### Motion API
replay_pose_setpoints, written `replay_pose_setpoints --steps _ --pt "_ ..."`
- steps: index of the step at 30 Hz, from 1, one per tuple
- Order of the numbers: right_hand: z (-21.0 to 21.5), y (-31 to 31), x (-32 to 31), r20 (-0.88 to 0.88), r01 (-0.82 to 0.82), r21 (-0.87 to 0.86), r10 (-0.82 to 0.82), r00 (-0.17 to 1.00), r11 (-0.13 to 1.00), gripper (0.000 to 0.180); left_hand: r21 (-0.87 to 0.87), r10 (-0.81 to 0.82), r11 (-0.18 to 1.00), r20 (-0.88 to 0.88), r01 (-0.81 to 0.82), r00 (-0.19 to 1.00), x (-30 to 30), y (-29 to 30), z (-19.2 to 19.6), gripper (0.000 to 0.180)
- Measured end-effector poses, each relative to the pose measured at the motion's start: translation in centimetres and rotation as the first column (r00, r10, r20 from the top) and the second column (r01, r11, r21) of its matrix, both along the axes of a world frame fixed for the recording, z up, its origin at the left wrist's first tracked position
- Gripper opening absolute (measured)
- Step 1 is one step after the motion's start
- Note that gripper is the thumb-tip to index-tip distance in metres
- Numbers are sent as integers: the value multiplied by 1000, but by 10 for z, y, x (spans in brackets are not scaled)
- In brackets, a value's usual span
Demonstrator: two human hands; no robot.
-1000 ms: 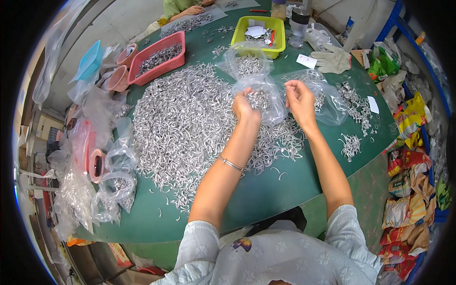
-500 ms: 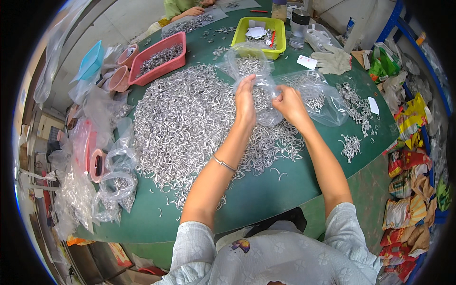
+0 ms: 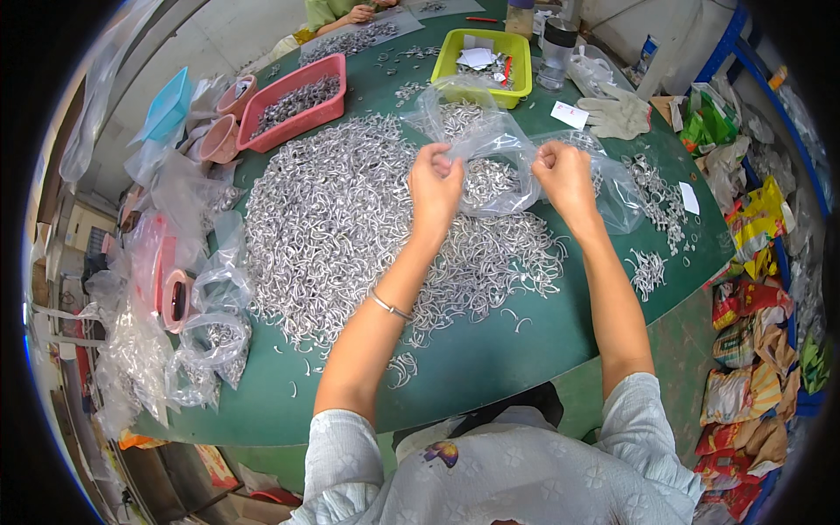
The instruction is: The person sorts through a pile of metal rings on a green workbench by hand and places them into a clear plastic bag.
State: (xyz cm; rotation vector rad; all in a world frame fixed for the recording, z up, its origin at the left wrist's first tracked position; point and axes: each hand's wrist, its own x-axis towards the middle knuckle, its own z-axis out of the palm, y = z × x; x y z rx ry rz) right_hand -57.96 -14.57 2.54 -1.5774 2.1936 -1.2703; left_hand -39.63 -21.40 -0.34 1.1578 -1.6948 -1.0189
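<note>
A clear plastic bag (image 3: 500, 144) with small curved metal pieces inside is stretched between my hands over the right part of the pile. My left hand (image 3: 436, 185) pinches its left edge, and my right hand (image 3: 563, 177) pinches its right edge. Below and to the left spreads a big heap of silvery curved metal pieces (image 3: 332, 219). Another clear bag (image 3: 448, 98) with such pieces stands just beyond my hands. A third clear bag (image 3: 619, 197) lies to the right, partly hidden behind my right hand.
A pink basket (image 3: 254, 118) and a yellow-green basket (image 3: 528, 66) hold more metal pieces. A work glove (image 3: 617, 115), a clear jar (image 3: 556, 57) and a small pile of pieces (image 3: 647, 273) lie rightward. Filled bags (image 3: 214, 350) line the left edge. Another person's hand (image 3: 360, 14) is across the green table (image 3: 499, 367).
My hands have moved apart, the left one leftward and the right one rightward. The bag's top is now pulled wider between them.
</note>
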Motion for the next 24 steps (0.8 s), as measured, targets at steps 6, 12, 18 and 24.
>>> replay_pose_setpoints --steps 6,12,18,24 --pt "3 4 2 -24 -6 -12 6 1000 1000 16 -34 52 998 200 -46 978 8 5 -25 32" --pt "-8 6 -9 -150 124 9 -121 981 992 15 -166 46 986 73 -34 996 -12 -1 5 16" --pt "-11 6 -9 -207 97 -13 -98 973 995 13 -145 23 989 -35 -27 999 -17 -14 3 19" --pt "-2 8 5 -123 -12 -84 2 992 996 19 -205 147 969 21 -139 989 12 0 -16 40"
